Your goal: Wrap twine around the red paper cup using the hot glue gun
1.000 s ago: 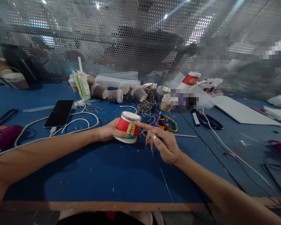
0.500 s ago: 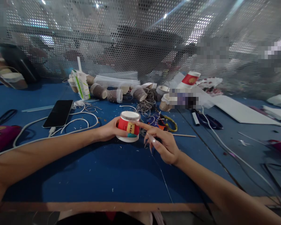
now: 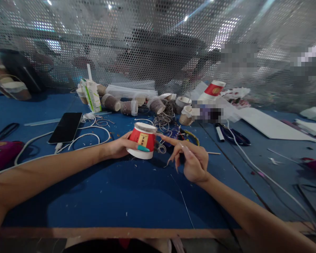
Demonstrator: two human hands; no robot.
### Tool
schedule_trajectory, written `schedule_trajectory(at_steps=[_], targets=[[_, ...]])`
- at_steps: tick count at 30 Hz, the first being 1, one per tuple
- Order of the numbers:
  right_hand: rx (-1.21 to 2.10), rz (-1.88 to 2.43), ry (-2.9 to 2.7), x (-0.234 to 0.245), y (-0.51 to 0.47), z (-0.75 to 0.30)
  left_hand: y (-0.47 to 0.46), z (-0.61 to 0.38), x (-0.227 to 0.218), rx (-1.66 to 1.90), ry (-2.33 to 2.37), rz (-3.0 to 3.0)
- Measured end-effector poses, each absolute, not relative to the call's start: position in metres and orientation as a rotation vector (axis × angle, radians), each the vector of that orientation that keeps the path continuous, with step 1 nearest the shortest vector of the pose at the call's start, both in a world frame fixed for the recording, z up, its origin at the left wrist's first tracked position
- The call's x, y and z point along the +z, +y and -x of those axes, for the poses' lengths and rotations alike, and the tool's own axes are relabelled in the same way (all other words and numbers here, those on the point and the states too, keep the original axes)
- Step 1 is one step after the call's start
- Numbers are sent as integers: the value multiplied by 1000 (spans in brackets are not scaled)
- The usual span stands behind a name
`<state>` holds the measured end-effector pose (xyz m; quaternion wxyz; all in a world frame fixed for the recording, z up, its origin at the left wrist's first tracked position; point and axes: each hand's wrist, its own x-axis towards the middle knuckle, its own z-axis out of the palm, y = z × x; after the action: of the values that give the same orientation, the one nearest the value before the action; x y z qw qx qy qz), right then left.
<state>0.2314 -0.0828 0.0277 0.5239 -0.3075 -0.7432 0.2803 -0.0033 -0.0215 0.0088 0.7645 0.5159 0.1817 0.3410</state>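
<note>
At far left we see a magenta plastic tool (image 3: pixel 5 153) on the blue tabletop (image 3: pixel 94 207). Next, a black flat smartphone (image 3: pixel 65 128), a white cable (image 3: pixel 31 143) plugged in and looped around nearby. Behind: a white-and-green carton (image 3: pixel 91 96) with a straw. Centre, we have the left hand (image 3: pixel 121 146) grasping a red-and-white paper cup (image 3: pixel 147 140) with a yellow label, thumb across its front, cup tilted with its top leaning right. Can't tell if the cup touches the table. Behind it, a brown twine-wrapped cup (image 3: pixel 127 108) on its side, then a grey-brown cord tangle (image 3: pixel 167 116). Right hand (image 3: pixel 192 158): index finger stretched to the cup's upper edge, others loosely curled, grasping nothing we can see; we can't tell if the fingertip makes contact. Further right: a white flat board (image 3: pixel 274 124).
</note>
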Motion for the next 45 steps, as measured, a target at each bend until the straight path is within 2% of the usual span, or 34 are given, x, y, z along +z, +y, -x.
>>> schedule_trajectory(at_steps=[8,17,23,27,30,33,37,39,45], targets=[[625,707,-1411,24,-72,-233,-18,3,6,725,390,-1119],[488,391,-2294,28,-79,-233,-19,2,7,729,381,-1061],[432,509,-2395,36,-79,-228,-20,-1,6,728,379,-1019],[206,518,-2321,34,-85,-227,-22,-2,4,759,366,-1041],[-12,548,-1981,30,-80,-236,-17,1,4,774,345,-937],[-138,797,-1791,34,-67,-247,-9,8,5,772,273,-731],[-444,1651,-1951,43,-61,-246,-2,11,5,786,177,-534],[-501,1945,-2009,44,-65,-238,0,11,5,770,148,-502],[-348,2192,-2203,48,-74,-225,-2,9,4,803,154,-527]])
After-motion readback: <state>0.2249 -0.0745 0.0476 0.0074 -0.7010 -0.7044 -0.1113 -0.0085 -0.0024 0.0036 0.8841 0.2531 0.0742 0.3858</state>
